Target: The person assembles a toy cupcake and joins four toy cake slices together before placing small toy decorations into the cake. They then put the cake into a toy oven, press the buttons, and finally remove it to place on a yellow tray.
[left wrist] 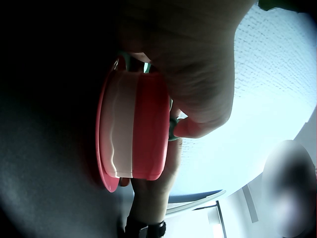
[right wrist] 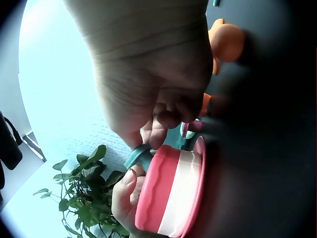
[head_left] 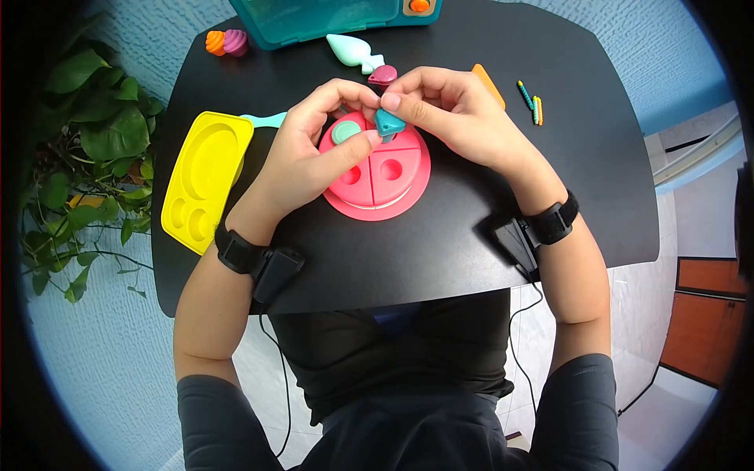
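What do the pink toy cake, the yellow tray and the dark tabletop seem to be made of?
Pink toy cake: probably hard plastic, smooth with a soft sheen and moulded wavy edges.
Yellow tray: likely smooth plastic, its rounded hollows apparently moulded in.
Dark tabletop: satin, with diffuse glare; perhaps laminate or painted wood.

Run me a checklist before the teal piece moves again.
1. Teal piece steadied: ok, left hand and right hand both hold it.
2. Toy cake on its pink plate: ok.
3. Two near hollows free: ok, both uncovered.
4. Teal piece's underside touching the cake: cannot tell, fingers hide it.
5. Striped sticks on the cake: not ok, they lie on the table.
6. Yellow tray apart from the cake: ok.
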`<state>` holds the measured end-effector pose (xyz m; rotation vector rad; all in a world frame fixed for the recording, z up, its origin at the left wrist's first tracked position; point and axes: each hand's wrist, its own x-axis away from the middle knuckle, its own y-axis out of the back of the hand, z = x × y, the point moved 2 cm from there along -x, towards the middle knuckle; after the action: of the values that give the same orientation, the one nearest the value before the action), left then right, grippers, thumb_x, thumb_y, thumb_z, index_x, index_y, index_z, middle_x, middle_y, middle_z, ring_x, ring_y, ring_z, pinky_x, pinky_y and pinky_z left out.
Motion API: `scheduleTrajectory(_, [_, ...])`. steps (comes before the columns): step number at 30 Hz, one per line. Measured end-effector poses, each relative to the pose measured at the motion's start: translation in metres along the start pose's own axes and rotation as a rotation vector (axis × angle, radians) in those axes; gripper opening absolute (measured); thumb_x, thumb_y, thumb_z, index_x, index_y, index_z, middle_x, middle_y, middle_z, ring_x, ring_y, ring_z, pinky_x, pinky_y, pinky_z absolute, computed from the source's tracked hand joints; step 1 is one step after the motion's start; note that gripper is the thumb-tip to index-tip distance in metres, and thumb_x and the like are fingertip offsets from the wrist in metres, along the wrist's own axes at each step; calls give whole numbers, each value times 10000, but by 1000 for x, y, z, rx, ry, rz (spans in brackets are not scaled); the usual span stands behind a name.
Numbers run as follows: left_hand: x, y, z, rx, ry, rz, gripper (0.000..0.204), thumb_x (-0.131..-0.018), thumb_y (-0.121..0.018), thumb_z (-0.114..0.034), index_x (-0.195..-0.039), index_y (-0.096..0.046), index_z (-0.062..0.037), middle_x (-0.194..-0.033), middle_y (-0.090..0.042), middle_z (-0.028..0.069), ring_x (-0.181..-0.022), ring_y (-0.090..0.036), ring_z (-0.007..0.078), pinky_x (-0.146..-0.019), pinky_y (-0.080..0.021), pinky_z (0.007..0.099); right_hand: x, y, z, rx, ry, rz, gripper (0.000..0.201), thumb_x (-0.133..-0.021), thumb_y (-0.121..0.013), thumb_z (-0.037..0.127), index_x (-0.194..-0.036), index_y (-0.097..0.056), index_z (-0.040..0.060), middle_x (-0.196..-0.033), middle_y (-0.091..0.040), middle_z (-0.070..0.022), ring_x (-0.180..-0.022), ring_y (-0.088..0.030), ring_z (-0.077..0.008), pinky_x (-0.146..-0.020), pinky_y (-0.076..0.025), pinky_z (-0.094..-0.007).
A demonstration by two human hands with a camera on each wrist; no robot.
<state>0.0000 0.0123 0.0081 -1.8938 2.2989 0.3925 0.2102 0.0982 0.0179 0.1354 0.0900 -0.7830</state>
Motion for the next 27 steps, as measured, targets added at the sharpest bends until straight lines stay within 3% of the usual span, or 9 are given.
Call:
scheduleTrajectory(11, [0,1,2,-39,-16,-4,329,-957,-744,2,-1271,-648,-25,-1206,-667,45,-1157,-643,134,-1065,-517,301,1,-1,4,9,42,-2,295,-1027,-826,261,-1156,-773,1,-872,-706,58,-790,-612,3,-743,-502,-187])
scheduleTrajectory(27, [2,-3,-6,-139,-35,35,487,-911,-796,5,-1354,-597,-23,-1280,-644,48,-1199,-624,132,-1082,-510,309,1,-2,3,41,41,8,296,-1024,-831,271,-1140,-778,4,-843,-679,72,-751,-573,14,-685,-463,-181])
